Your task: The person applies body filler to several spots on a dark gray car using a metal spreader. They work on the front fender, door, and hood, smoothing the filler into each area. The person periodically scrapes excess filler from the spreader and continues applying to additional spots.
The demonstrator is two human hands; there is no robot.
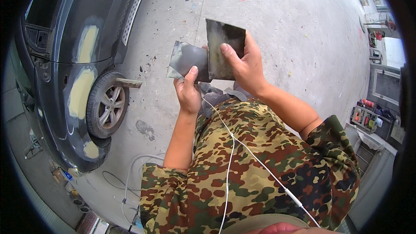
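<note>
Both of my hands are raised in front of my body, each gripping thin flat pieces that look like used sandpaper. My left hand (pixel 188 94) pinches grey sandpaper sheets (pixel 185 55), thumb on top, with pale dusty smears along their left edges. A darker rectangular sandpaper sheet (pixel 218 63), streaked with pale dust, is upright in my right hand (pixel 250 63). The thumb lies across its face and the other fingers are mostly behind it. This darker piece overlaps the right end of the grey sheets, hiding where they end; whether the two touch I cannot tell.
On the left stands a dark car (pixel 65 86) with cream filler patches (pixel 82 93) around its wheel (pixel 107 104). A flat strip (pixel 128 83) juts from the wheel. A hose (pixel 130 171) lies on the concrete floor (pixel 294 30). Shelving with bottles (pixel 367 117) lines the right. A white cable (pixel 232 136) hangs over my camouflage shirt.
</note>
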